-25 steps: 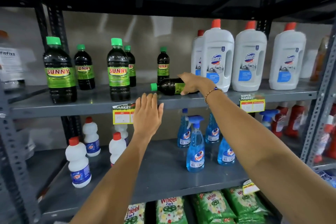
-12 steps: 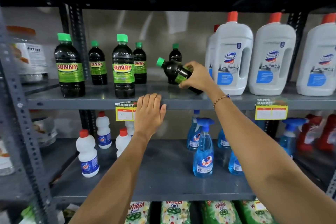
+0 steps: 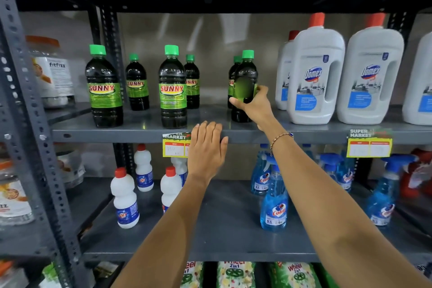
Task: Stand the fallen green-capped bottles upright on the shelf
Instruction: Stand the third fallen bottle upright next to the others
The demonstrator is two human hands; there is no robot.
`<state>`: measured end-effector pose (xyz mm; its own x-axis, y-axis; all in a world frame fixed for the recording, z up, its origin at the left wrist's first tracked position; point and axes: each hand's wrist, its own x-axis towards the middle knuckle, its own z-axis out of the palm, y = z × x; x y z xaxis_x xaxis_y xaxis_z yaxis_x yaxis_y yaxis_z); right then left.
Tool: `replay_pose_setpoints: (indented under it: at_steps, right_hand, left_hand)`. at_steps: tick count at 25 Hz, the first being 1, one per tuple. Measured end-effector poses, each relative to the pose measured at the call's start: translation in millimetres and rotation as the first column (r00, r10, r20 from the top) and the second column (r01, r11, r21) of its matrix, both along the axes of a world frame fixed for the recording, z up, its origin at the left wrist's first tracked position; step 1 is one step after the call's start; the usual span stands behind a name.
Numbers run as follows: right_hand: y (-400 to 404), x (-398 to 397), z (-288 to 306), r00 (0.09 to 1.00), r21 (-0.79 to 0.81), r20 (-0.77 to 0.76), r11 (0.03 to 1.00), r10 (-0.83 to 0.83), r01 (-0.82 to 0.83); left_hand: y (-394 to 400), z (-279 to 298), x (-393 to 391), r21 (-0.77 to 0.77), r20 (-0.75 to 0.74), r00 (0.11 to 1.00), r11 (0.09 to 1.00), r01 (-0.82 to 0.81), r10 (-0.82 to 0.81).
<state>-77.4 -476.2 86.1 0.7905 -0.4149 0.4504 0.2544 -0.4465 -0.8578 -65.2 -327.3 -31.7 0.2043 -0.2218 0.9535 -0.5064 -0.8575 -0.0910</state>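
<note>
Green-capped bottle (image 3: 244,82), dark glossy plastic with a rounded shoulder and a green label band, stands upright on the grey metal shelf (image 3: 145,132), its base on the shelf just in front of another like it (image 3: 233,77). Right hand (image 3: 253,105) wraps its lower body, thumb across the label. Left hand (image 3: 207,149) lies flat, fingers together, against the shelf's front lip beside a yellow price tag (image 3: 175,148). White ribbed jugs (image 3: 314,77) with red caps stand to the right.

I am looking at a supermarket aisle: grey metal shelves (image 3: 233,134) carry rows of identical cleaning bottles (image 3: 314,77), with yellow "Super Market" price tags (image 3: 369,145) clipped to the edges.
</note>
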Motion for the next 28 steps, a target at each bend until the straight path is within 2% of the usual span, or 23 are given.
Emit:
replay_pose_setpoints:
  at_steps: [4,9,10,13,17,21,25,28]
  right_hand:
    - [-4.2,1.1,-3.8,0.99,0.006,-0.104,0.995,0.097,-0.097]
    - [0.7,6.9,-7.2,0.994,-0.177,-0.079,0.982,-0.081,0.066]
    - [0.3,8.3,-7.6,0.993,-0.178,-0.085,0.982,-0.084,0.068]
    - [-1.7,4.8,-5.9,0.991,-0.045,-0.127,0.998,0.032,-0.038]
    - [-1.1,5.7,-7.1,0.992,-0.132,-0.1,0.989,-0.074,0.06]
    - [-2.4,9.9,-8.3,0.986,-0.082,-0.167,0.996,0.02,-0.034]
    - [-4.0,12.6,-9.5,0.991,-0.142,-0.126,0.989,-0.053,0.035]
    - [-2.7,15.1,-10.1,0.986,-0.116,-0.169,0.993,-0.004,-0.016]
  left_hand:
    - [1.9,-1.4,-0.4,0.013,-0.004,1.0,1.0,0.004,-0.004]
    - [3.5,-1.8,-1.7,0.022,-0.008,1.0,1.0,-0.007,0.008]
    - [4.2,-1.5,-1.8,0.023,-0.014,1.0,1.0,-0.008,0.009]
    - [4.1,-1.2,-2.9,0.019,-0.022,1.0,1.0,-0.004,0.005]
    - [5.1,-1.3,-3.9,0.017,-0.033,0.999,1.0,0.017,-0.016]
    - [6.0,-0.6,-5.4,0.025,-0.036,0.999,1.0,0.002,-0.001]
    - [6.0,0.0,-6.3,0.03,-0.035,0.999,1.0,0.003,-0.002]
    - [7.1,0.5,-5.2,0.027,-0.038,0.999,1.0,0.006,-0.005]
